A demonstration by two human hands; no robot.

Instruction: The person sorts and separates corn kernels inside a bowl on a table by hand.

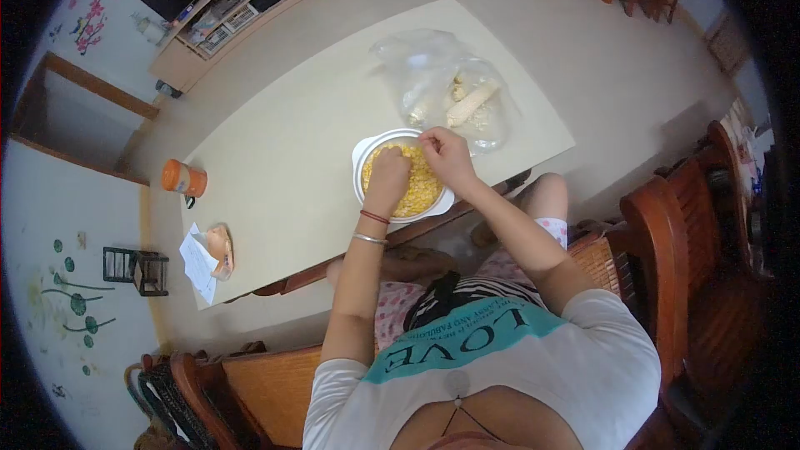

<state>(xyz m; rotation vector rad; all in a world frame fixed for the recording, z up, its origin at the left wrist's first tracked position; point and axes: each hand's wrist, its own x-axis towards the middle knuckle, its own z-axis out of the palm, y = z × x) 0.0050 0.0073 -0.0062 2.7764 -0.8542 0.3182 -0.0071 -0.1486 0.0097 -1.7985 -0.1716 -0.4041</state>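
The left hand [391, 178] is inside the white bowl [362, 152]; its grip state cannot be determined. The right hand [448, 158], grip closed, is at the bowl's rim.

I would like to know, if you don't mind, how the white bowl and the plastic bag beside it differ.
The bowl is round and opaque white, while the bag is crumpled and see-through.
The bowl holds loose yellow corn kernels; the bag carries a pale corncob.
Both rest on the table.
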